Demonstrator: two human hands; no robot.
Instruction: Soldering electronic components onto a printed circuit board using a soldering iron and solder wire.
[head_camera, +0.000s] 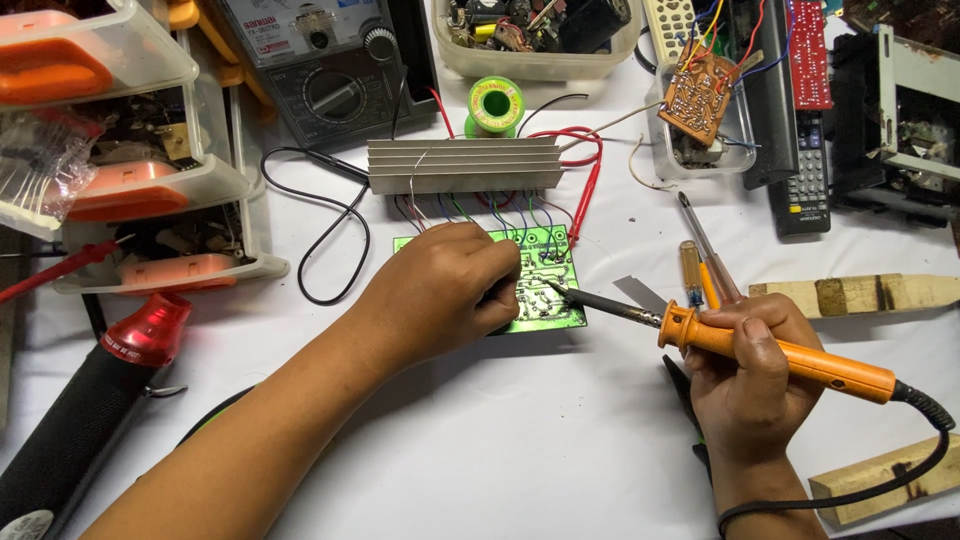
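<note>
green circuit board (545, 290) lies flat mid-table on the white cloth, just below the finned aluminium heatsink (462, 166) w/ coloured wires running between them. left hand (440, 290) rests on the board, fingers curled together & pinched at its solder side; right hand (745, 375) is clamped round the orange soldering iron (740, 345), tip touching the board. screwdrivers (700, 265) lie just beside the right hand, multimeter (320, 65) & solder spool (494, 105) sit behind the heatsink.

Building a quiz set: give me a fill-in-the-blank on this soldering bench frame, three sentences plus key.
1. The right hand holds a soldering iron with an ____ handle.
2. The left hand rests on a ____ circuit board.
3. Behind that board lies a ribbed grey heat sink, and behind it stands a ____ spool of solder.

Missing words: orange; green; green
</note>
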